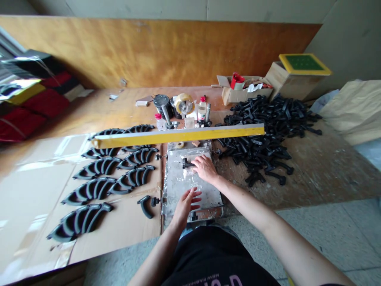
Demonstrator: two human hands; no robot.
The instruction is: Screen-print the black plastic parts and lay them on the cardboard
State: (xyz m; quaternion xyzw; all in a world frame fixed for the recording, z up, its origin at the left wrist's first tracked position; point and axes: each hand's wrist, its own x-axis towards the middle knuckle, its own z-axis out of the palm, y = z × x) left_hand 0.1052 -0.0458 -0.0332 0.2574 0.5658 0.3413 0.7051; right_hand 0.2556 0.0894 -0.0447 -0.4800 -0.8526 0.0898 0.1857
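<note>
On a grey metal plate (174,186) straight ahead lies a black plastic handle (186,163), its thicker end pointing left. My right hand (204,168) is closed over the handle's right part, fingers curled down and hiding that portion. Nearer my body, my left hand (188,203) hovers above the plate's front with fingers apart and nothing in them. A single curved black handle (145,206) rests on the cardboard to the left, beside a black knob (155,201) at the plate's edge.
A long yellow-edged bar (178,137) spans above the plate's far end. Rows of curved handles (89,188) lie on cardboard at left; a heap of black handles (264,127) is at right. Behind stand a black tub (162,103), a tape roll (184,104) and a red-capped bottle (202,108).
</note>
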